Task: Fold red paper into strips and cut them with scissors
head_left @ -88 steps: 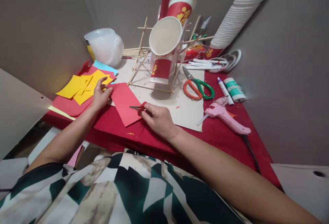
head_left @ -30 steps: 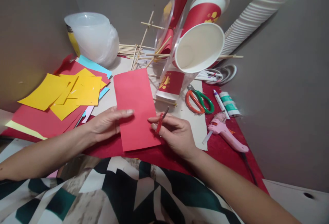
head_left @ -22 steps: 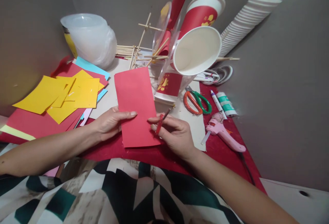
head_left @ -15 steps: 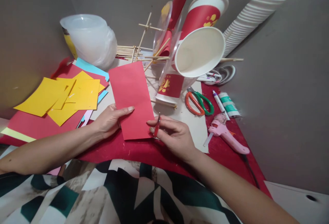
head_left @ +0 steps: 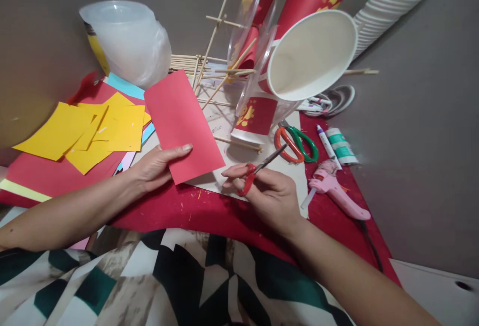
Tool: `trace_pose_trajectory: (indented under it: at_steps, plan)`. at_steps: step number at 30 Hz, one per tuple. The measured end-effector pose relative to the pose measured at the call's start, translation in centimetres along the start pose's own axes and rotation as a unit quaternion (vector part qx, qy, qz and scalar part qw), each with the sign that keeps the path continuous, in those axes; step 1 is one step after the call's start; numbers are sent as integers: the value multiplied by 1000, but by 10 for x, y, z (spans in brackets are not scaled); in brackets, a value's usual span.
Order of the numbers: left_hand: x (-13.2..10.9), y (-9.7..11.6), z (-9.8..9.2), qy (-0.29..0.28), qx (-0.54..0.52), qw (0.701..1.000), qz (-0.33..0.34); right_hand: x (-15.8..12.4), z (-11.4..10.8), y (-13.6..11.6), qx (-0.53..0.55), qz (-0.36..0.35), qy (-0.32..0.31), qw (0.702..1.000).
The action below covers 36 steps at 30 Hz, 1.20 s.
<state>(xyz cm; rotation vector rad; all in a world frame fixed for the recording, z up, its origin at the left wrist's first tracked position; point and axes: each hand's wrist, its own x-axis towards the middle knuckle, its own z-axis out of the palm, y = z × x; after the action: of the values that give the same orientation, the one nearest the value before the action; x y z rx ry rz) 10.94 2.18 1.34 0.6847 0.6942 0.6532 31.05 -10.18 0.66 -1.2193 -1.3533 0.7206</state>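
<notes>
Between thumb and fingers my left hand (head_left: 160, 164) grips a sheet of red paper (head_left: 183, 121) by its lower left side, the thumb lying on the face. My right hand (head_left: 271, 196) is closed on red-handled scissors (head_left: 251, 175), whose blades point up and to the right, away from the paper. A small gap parts my right fingertips from the paper's lower right corner. Beyond the paper stands a construction of wooden sticks (head_left: 232, 73) and paper cups (head_left: 312, 54).
Yellow paper pieces (head_left: 116, 126) lie at left before a stack of clear plastic bowls (head_left: 130, 42). To the right are orange-and-green-handled scissors (head_left: 305, 144), a marker (head_left: 325, 141), a pink glue gun (head_left: 340, 194) and a stack of white cups (head_left: 396, 7). Red cloth (head_left: 157, 211) covers the table.
My right hand has drawn off to the right from the paper's edge, and the scissors' blades now show. The red paper has tilted and shifted slightly left. The camera view has moved somewhat.
</notes>
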Motion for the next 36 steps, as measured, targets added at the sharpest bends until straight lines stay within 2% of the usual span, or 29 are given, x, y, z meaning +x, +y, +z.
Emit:
trace_pose_trajectory:
  at_steps: [3, 7, 10, 12, 15, 19, 22, 28, 36]
  plan:
    - [1, 4, 0, 6, -8, 999, 33, -4, -2, -4, 83, 70, -32, 994]
    - [3, 7, 0, 11, -5, 998, 59, -9, -1, -1, 194, 127, -110, 966]
    - [3, 8, -1, 8, 8, 997, 71, -13, 0, 2, 211, 143, -143, 956]
    - [3, 7, -3, -6, 21, 998, 65, -14, 0, 2, 191, 124, -127, 965]
    - [3, 4, -6, -32, 43, 997, 53, -15, -1, 0, 157, 93, -65, 981]
    - [2, 1, -9, -46, 84, 993, 62, -14, -2, -1, 116, 95, -10, 989]
    - [1, -1, -8, -50, 110, 991, 57, -11, 0, -1, 85, 96, -11, 992]
    - [0, -7, -6, -76, 110, 991, -4, -5, 4, 0, -17, 66, -10, 998]
    - [-1, -5, -8, -83, 115, 990, -18, -3, 4, 0, -30, 45, -9, 998]
